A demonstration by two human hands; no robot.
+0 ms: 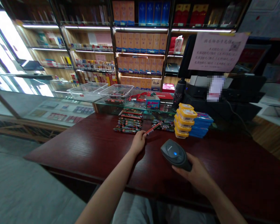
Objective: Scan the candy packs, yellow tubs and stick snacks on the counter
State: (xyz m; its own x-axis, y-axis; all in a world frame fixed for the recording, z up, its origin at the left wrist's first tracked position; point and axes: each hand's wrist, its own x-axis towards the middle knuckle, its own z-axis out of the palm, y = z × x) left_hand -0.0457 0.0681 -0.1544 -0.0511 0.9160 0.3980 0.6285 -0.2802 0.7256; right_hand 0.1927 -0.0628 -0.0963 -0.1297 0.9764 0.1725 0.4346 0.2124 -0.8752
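My left hand (138, 142) is closed on the near end of a slim wrapped stick (153, 128), reddish with dark markings, which points away to the right. Whether it is a snack or a pen, I cannot tell. In my right hand (197, 172) is a dark grey barcode scanner (174, 153) with a blue light on top, its head tilted toward the stick. Beyond my left hand lies a pile of similar slim sticks (128, 121). A smaller pile of sticks (166, 125) is to its right, partly behind the held one.
Stacked yellow tubs (184, 121) stand beside blue packs (200, 125) at the right. A glass counter (60, 109) borders the wooden desk (88, 140). On glass behind are clear bins (116, 90), a small colourful box (153, 102) and a black bottle (179, 93). A monitor (186, 56) rises behind.
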